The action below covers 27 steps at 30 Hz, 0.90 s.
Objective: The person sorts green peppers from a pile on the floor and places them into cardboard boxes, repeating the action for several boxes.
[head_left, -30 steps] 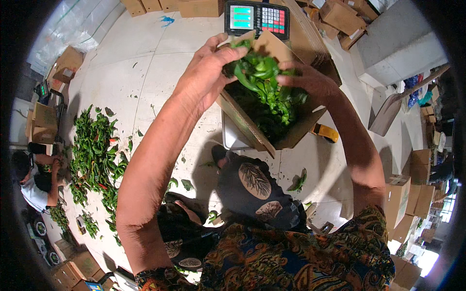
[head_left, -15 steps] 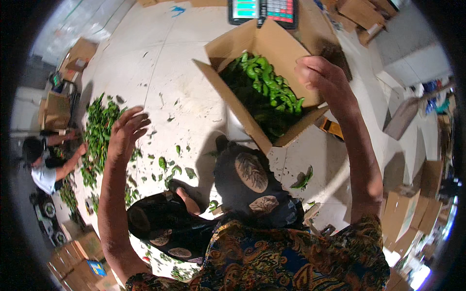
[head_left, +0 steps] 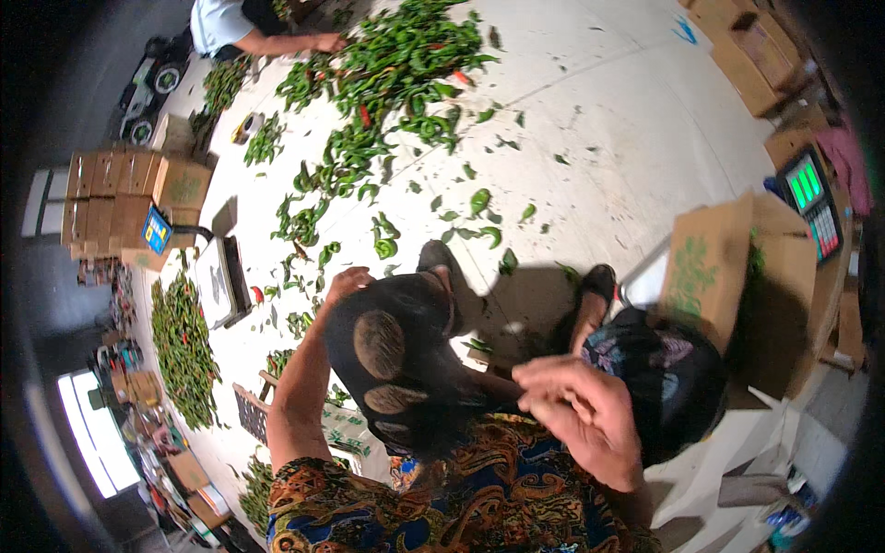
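My left hand is beside my left knee, its fingers loosely stretched with nothing seen in them. Over my lap hangs my right hand, fingers half bent and apart from the thumb; it appears to hold nothing. A cardboard box with a green leafy print stands beyond my right knee, and only a sliver of green peppers shows inside it. Loose green peppers lie on the floor before my left hand. They trail back to a large heap of green peppers with a few red ones.
A scale with a lit display stands behind the box. Another person's arm reaches into the heap. At left are a platform scale, stacked cartons and a second pepper heap. A toy car stands far left.
My view has swung left, so the pepper box now appears at the right. My right hand has come away from the box to my lap; my left hand has lowered beside my knee.
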Each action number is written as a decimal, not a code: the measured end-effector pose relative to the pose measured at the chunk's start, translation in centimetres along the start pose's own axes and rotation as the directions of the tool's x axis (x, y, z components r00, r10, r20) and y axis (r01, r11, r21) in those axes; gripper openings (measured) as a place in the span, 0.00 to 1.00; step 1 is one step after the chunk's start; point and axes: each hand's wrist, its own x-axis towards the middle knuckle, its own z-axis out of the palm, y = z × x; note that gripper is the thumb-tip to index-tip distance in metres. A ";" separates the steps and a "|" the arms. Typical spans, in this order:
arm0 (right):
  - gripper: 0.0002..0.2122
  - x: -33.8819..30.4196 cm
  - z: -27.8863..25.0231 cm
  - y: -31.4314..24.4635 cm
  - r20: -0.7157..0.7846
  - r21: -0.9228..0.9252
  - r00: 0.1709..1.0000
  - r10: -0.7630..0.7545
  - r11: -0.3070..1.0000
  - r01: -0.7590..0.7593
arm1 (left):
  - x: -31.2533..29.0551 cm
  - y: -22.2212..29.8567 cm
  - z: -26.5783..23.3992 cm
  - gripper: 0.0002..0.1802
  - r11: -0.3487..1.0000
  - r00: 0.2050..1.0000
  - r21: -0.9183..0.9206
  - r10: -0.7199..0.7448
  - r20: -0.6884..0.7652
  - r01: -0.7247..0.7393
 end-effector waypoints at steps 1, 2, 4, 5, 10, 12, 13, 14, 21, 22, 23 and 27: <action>0.10 1.9 1.8 0.4 -0.013 0.089 0.995 0.104 0.991 -0.102 | -2.1 -1.5 -2.7 0.23 0.998 0.997 -0.053 -0.048 -0.055 0.045; 0.11 4.5 2.5 0.5 -0.112 0.090 0.957 0.268 0.962 -0.259 | 0.3 -1.0 4.7 0.23 0.998 0.999 0.055 -0.031 0.009 0.030; 0.12 7.8 3.3 3.6 -0.125 0.125 0.962 0.241 0.966 -0.226 | -1.9 4.6 9.2 0.22 0.970 0.964 0.044 -0.233 -0.126 0.240; 0.13 9.2 4.0 5.3 -0.095 0.180 0.952 0.292 0.945 -0.272 | -3.0 4.9 8.5 0.21 0.973 0.956 0.026 -0.222 -0.195 0.231; 0.14 15.2 6.7 13.0 -0.047 0.102 0.896 0.441 0.895 -0.435 | -0.3 2.0 5.6 0.23 0.960 0.919 0.207 -0.099 -0.383 0.190; 0.15 17.0 5.8 15.5 -0.029 0.026 0.883 0.469 0.883 -0.468 | 3.6 0.1 6.2 0.27 0.867 0.909 0.493 0.144 -0.390 0.074; 0.15 17.7 5.2 18.8 -0.008 -0.038 0.910 0.414 0.910 -0.414 | 4.7 0.0 6.8 0.31 0.872 0.856 0.489 0.229 -0.464 0.032; 0.15 18.3 5.2 21.0 0.021 -0.095 0.932 0.362 0.928 -0.359 | 5.6 -0.3 7.3 0.35 0.871 0.790 0.492 0.303 -0.533 -0.002; 0.16 27.9 4.5 23.9 -0.055 -0.787 0.997 0.044 0.613 -0.071 | 12.0 3.3 12.8 0.37 0.744 0.770 0.668 0.445 -0.457 -0.033; 0.17 29.0 5.8 26.0 0.051 -0.813 0.998 -0.048 0.578 0.069 | 11.0 2.4 11.6 0.35 0.721 0.801 0.691 0.445 -0.401 -0.055; 0.20 30.3 6.1 26.4 0.057 -0.836 0.998 0.037 0.548 0.027 | 11.5 2.7 11.4 0.33 0.750 0.873 0.636 0.420 -0.246 -0.182; 0.22 33.5 3.8 27.3 0.091 -0.977 0.992 0.082 0.198 0.074 | 15.9 8.9 9.7 0.31 0.648 0.696 0.703 0.649 -0.306 -0.295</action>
